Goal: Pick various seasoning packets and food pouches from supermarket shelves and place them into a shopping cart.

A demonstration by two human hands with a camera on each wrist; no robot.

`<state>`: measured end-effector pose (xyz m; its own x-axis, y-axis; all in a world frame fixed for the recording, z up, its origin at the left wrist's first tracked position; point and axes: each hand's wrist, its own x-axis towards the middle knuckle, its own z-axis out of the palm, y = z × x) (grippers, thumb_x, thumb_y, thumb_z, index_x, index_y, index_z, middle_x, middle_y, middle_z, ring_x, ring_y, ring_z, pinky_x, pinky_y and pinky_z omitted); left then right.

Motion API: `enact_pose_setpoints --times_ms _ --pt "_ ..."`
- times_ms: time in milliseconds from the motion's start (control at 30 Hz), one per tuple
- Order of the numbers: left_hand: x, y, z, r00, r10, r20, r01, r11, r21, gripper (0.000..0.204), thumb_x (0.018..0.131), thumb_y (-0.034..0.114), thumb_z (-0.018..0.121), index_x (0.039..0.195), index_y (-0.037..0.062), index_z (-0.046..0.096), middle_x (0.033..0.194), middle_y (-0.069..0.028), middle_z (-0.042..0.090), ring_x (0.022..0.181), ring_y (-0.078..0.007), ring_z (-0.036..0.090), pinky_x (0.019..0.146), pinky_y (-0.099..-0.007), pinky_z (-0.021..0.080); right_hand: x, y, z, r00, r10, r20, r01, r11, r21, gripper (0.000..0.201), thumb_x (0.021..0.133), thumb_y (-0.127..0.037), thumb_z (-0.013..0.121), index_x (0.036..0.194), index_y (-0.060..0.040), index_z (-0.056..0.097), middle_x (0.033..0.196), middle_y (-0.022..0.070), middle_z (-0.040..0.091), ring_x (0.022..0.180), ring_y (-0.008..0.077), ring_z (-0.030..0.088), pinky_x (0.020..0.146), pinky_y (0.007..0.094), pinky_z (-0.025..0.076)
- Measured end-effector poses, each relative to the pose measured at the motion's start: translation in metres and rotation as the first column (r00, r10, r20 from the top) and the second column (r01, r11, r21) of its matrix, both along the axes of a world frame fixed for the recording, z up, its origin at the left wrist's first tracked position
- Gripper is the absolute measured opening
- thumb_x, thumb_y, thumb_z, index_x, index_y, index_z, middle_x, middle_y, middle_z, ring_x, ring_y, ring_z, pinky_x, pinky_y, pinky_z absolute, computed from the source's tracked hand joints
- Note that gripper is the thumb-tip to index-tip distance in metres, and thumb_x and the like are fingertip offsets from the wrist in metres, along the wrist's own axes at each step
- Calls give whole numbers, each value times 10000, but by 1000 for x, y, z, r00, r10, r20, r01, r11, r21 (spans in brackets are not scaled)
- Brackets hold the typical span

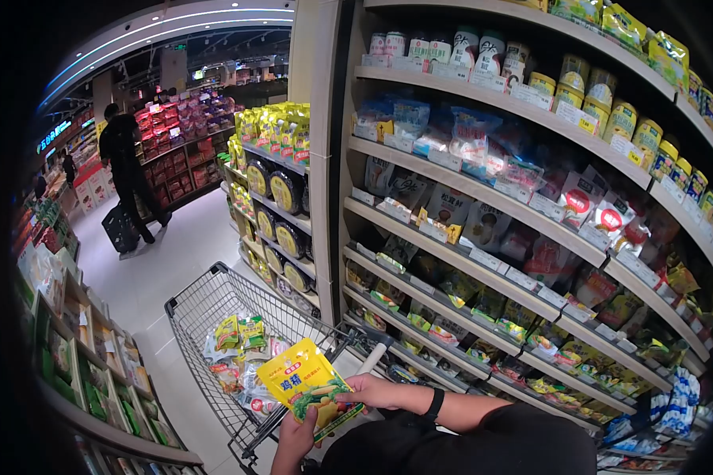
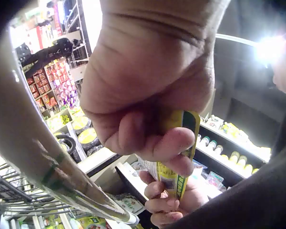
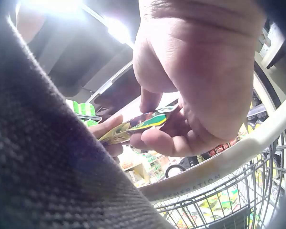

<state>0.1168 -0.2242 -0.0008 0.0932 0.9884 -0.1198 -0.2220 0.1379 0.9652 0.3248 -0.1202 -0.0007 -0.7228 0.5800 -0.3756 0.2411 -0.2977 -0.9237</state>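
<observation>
The pouch (image 1: 309, 385) at lower centre is glossy yellow plastic film. The cart (image 1: 206, 317) is bare metal wire; its handle (image 3: 238, 157), smooth pale plastic.

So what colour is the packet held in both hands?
Yellow packet with blue lettering and green at the bottom; clearest in the head view.

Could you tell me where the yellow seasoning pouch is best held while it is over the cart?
Probably by its flat lower edge, from the near side: the yellow seasoning pouch is thin and tilted face-up, and the left hand and right hand already pinch it there above the shopping cart.
</observation>
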Motion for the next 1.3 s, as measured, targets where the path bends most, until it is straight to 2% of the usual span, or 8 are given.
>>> enact_pose_setpoints --times_ms 200,300,567,800,900,1033,1067,1300 --pt "-1 -1 -8 985 20 -174 -23 1000 -20 373 986 333 501 1106 -10 586 700 -64 636 427 -101 542 371 -218 397 1 -3 -2 999 9 39 -10 1000 29 242 934 -345 608 1031 -125 638 853 -54 671 705 26 591 483 193 424" --pt "-8 -1 -23 987 -20 -159 14 999 -42 373 995 320 490 1169 -2 558 869 -82 665 573 -126 618 463 -236 492 0 0 -16 999 31 32 -31 999 4 231 930 -338 616 1013 -125 646 852 -49 675 697 26 590 479 195 424" --pt "-4 -5 -15 976 34 -215 -21 998 62 370 996 276 500 1204 -22 569 1121 -79 632 1017 -141 570 910 -294 440 -7 -1 -3 995 45 87 -47 999 24 207 959 -278 581 1076 -120 643 818 -50 657 677 17 584 483 180 430" --pt "-3 -6 -25 952 128 -278 -92 986 139 279 962 204 567 1131 -17 593 922 -59 676 802 -109 606 724 -265 485 -4 9 -27 999 -46 13 46 999 -12 215 931 -302 615 1000 -99 637 815 -20 652 697 62 584 490 223 421" --pt "-18 -15 -24 921 60 -384 -109 988 -106 238 973 196 548 1085 -10 587 729 15 620 623 -50 531 550 -224 421 -1 16 -29 983 -160 -86 154 985 -73 198 931 -264 619 986 -78 657 812 -5 650 675 70 574 513 224 427" --pt "-19 -27 -23 687 230 -689 -255 965 69 211 911 212 643 984 14 625 563 53 472 491 -23 402 450 -237 314 9 25 -13 967 -253 -38 247 961 -125 183 936 -245 611 950 -69 662 781 -1 645 625 77 573 496 222 428" --pt "-20 -30 -30 581 257 -772 -293 951 96 289 854 314 695 959 49 640 521 -36 528 429 -127 486 443 -281 367 13 30 -16 964 -262 -39 256 958 -127 181 938 -238 606 937 -64 656 780 1 646 599 81 564 474 228 420" --pt "-18 -42 -44 339 322 -884 -330 921 208 268 847 349 686 911 92 648 527 -43 546 470 -216 565 463 -334 417 21 59 -9 953 -293 -78 295 956 8 203 952 -200 578 1028 -19 629 796 33 652 578 82 569 417 228 433"
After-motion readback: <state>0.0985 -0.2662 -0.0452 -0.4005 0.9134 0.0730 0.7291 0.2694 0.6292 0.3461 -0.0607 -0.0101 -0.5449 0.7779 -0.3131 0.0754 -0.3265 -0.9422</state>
